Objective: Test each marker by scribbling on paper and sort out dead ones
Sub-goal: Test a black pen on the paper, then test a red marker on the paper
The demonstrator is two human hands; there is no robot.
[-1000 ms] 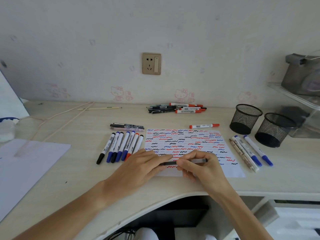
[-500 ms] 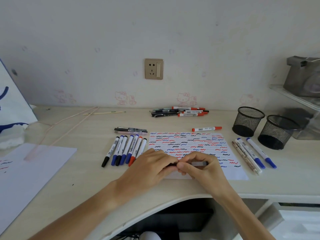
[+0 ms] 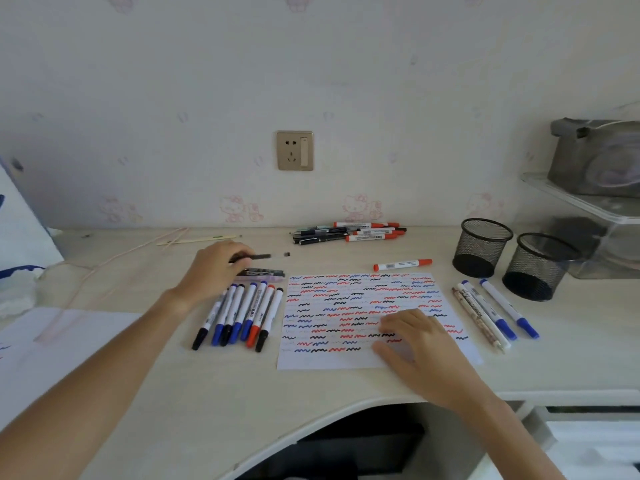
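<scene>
**Dark pen carried to the left-hand pile**

From the head view, we see the left hand (image 3: 211,268) reached out toward the far left part of the desk (image 3: 173,393), its fingers curled round a dark pen (image 3: 258,257). The pen's long axis runs left to right, roughly parallel to the desk's back edge, its free end pointing right; motion blur hides whether it is capped. It hovers just above two pens lying crosswise (image 3: 265,274) behind the row of seven markers (image 3: 242,317). We judge it is being set down with that pair, so the left hand, the nearer one, needs only to lower and release.

Our right hand (image 3: 412,344) lies spread, fingers relaxed, pressing flat on the scribble paper (image 3: 329,362) near its front right corner, holding nothing.

Untested markers seem to wait in the pile by the back edge (image 3: 349,233), with one red marker (image 3: 401,264) just behind the paper. Three more pens (image 3: 495,311) lie right of the paper, before two mesh pen cups (image 3: 481,247).
</scene>
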